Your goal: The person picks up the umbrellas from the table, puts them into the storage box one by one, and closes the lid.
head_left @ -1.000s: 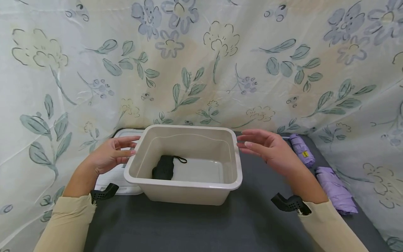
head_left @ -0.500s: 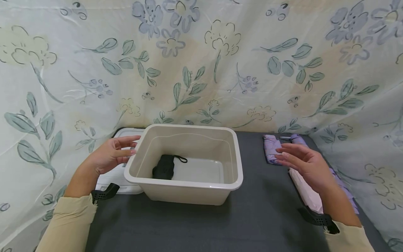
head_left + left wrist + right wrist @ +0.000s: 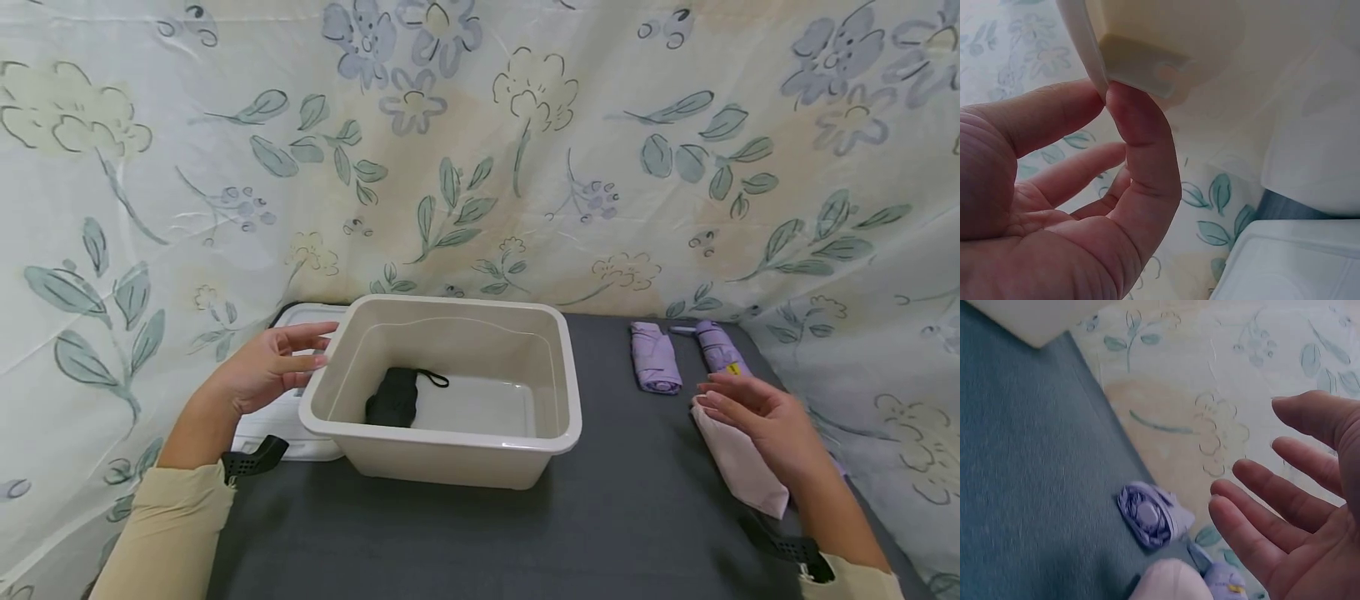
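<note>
A beige plastic bin stands in the middle of a dark table. Inside it, toward the left, lies a black cloth-covered bundle with a loop strap. My left hand pinches the bin's left rim between thumb and finger; the left wrist view shows the fingertips meeting at the rim. Over at the right, my right hand holds nothing, its fingers loosely spread in the right wrist view. It hovers over a long pale pink bundle, overlapping its upper part in the head view.
Behind the right hand lie a short purple folded umbrella and another purple one with a yellow tag. A white lid lies under and left of the bin. Floral cloth hangs close behind the table.
My right hand has left the bin's right side and moved right and down, over the pale pink bundle. The short purple umbrella has come into view. The left hand stays at the rim.
</note>
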{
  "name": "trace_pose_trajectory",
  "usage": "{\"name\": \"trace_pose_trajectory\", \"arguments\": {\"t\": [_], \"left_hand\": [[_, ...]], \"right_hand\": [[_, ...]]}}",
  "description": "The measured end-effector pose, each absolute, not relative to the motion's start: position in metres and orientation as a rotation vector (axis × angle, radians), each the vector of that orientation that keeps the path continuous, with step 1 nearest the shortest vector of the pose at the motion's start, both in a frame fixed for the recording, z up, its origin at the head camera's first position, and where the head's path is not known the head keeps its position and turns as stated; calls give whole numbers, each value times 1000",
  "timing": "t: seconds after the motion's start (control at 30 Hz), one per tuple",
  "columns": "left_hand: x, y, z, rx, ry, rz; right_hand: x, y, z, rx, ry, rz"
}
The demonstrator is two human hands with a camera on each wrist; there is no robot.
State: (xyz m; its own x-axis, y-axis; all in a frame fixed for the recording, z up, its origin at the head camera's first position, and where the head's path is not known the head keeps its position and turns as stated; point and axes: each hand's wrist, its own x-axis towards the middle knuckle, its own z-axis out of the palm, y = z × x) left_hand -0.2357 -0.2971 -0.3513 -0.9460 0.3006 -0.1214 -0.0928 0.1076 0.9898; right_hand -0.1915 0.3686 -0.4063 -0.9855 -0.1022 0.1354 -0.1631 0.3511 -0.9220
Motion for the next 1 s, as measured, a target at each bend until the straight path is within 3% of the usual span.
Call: {"name": "trace_pose_trajectory", "arguments": {"t": [0.33, 0.67, 1.0], "left_hand": [[-237, -298, -352, 201, 2096, 1923], [-239, -299, -351, 202, 2116, 1906], [-239, -298, -351, 212, 2118, 1898]], "right_hand": [[-185, 391, -414, -214, -2871, 1136], [-190, 403, -418, -119, -3127, 928], [-197, 413, -418, -82, -3254, 1005]]}}
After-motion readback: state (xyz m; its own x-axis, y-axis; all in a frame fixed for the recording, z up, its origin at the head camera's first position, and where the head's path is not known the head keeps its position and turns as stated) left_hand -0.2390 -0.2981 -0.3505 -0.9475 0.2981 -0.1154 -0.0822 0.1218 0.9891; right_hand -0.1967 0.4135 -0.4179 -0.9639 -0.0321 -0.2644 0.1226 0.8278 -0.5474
